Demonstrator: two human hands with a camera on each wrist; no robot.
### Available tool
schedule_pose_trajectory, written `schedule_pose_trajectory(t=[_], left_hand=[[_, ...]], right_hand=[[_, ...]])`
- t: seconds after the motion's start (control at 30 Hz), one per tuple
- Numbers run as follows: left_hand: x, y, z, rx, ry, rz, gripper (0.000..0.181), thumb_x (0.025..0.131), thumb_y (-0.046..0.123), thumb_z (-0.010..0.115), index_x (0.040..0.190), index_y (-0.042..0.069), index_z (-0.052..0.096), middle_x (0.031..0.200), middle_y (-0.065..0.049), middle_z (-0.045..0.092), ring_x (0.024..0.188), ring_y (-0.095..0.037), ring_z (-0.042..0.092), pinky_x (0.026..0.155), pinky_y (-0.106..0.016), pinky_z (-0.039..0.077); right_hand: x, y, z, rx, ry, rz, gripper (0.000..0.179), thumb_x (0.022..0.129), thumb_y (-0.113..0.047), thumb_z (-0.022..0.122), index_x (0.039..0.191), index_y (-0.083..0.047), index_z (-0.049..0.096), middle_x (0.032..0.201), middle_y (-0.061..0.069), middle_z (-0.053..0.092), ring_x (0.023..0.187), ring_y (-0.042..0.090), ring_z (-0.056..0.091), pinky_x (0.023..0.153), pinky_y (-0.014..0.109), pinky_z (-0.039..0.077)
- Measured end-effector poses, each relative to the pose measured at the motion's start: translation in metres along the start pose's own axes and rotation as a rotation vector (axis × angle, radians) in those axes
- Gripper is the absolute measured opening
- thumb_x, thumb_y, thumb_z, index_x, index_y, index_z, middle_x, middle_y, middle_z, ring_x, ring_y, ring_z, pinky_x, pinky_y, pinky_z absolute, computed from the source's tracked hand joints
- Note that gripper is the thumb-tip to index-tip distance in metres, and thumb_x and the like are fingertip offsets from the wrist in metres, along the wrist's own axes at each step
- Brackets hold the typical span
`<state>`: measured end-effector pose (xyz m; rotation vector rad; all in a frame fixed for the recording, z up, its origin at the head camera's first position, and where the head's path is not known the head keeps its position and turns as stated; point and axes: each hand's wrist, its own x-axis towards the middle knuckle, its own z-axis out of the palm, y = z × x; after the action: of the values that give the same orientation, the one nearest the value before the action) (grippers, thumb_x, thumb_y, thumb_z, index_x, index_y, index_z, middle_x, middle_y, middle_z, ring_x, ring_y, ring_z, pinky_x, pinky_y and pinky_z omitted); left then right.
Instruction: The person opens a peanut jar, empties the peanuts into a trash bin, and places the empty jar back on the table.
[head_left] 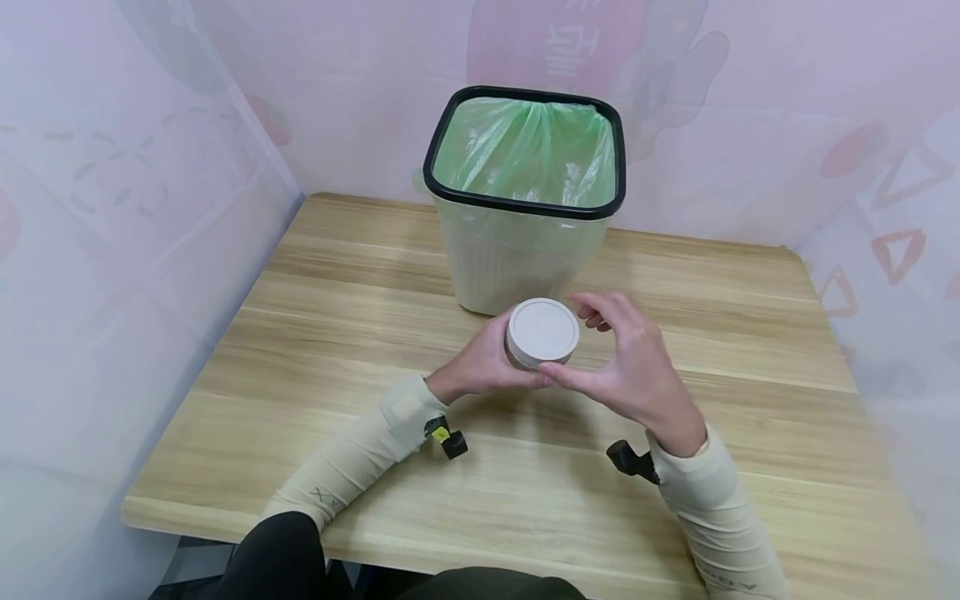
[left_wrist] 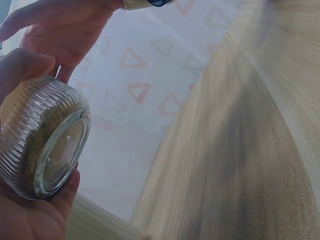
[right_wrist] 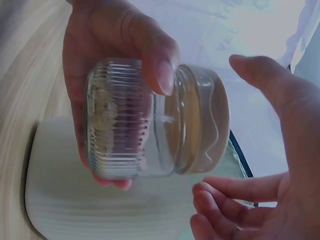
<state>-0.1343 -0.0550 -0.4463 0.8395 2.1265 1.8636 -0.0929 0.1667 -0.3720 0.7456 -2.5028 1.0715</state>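
My left hand (head_left: 487, 357) grips a ribbed glass jar (right_wrist: 117, 122) round its body, above the table in front of the bin. A pale beige lid (head_left: 542, 332) caps the jar and faces up toward the head view. Through the glass, a small amount of brownish, crumbly-looking matter shows near the base, seen also on the jar (left_wrist: 55, 137) in the left wrist view. Around the lid's right side, my right hand (head_left: 637, 367) is spread, thumb at the near edge and fingers beyond. In the right wrist view its fingertips (right_wrist: 202, 187) stand just off the lid.
A light plastic bin (head_left: 517, 258) with a black rim and a green bag liner (head_left: 536, 150) stands at the back of the wooden table (head_left: 337, 333), just behind the jar. Printed cloth walls (head_left: 360, 100) close in the back and both sides.
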Motion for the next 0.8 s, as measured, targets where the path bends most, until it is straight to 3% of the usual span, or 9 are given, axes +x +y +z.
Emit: schedule_pose_trajectory(t=[0.17, 0.43, 0.8], left_hand=[[-0.0002, -0.0003, -0.0004, 0.021, 0.002, 0.003, 0.094, 0.072, 0.005, 0.094, 0.152, 0.002, 0.045, 0.145, -0.016, 0.061, 0.136, -0.029, 0.058, 0.123, -0.044, 0.043], [-0.0007, 0.0000, -0.0004, 0.036, -0.003, -0.009, 0.093, 0.073, 0.010, 0.092, 0.152, 0.001, 0.044, 0.145, -0.017, 0.060, 0.135, -0.029, 0.058, 0.122, -0.043, 0.044], [-0.0006, -0.0007, -0.0001, 0.015, 0.003, -0.005, 0.094, 0.072, 0.010, 0.093, 0.153, 0.003, 0.045, 0.144, -0.014, 0.061, 0.135, -0.027, 0.059, 0.122, -0.043, 0.044]], right_hand=[[-0.0006, -0.0016, 0.0059, -0.027, 0.017, 0.011, 0.081, 0.061, -0.040, 0.102, 0.126, -0.004, 0.070, 0.105, 0.008, 0.065, 0.097, 0.018, 0.061, 0.086, 0.029, 0.053], [-0.0004, -0.0011, 0.0097, -0.014, 0.009, 0.015, 0.080, 0.061, -0.038, 0.102, 0.126, -0.005, 0.070, 0.107, 0.007, 0.064, 0.098, 0.020, 0.063, 0.087, 0.040, 0.056], [0.0009, 0.0011, 0.0044, 0.002, -0.018, -0.015, 0.077, 0.064, -0.032, 0.102, 0.129, -0.007, 0.070, 0.110, 0.005, 0.068, 0.099, 0.021, 0.066, 0.088, 0.030, 0.056]])
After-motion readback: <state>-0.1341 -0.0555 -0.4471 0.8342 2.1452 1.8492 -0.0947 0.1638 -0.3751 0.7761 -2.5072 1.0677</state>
